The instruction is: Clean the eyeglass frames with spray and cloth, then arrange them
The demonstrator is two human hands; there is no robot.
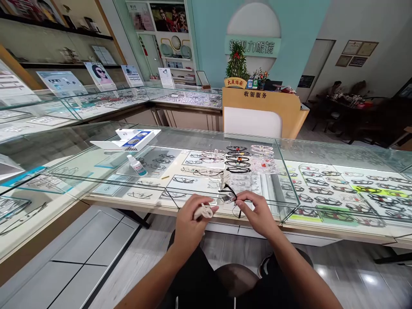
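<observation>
My left hand (193, 219) is closed around a bunched beige cloth (203, 211). Just to its right, my right hand (255, 212) pinches a pair of eyeglasses (229, 198) with dark temples and clear lenses. Both hands are above the front edge of the glass display counter (154, 201), and the cloth and the glasses are apart. Beyond the hands, several dark eyeglass frames (238, 163) are stacked in a column on the counter. Beside them lies a column of clear and pinkish frames (263, 159).
A white spray bottle (137, 166) and an open white-and-blue box (138, 139) stand on the glass at left. Lit cases with rows of glasses (325, 189) extend right. A wooden cashier desk (292, 109) stands behind. Below my lap is a round stool seat (236, 279).
</observation>
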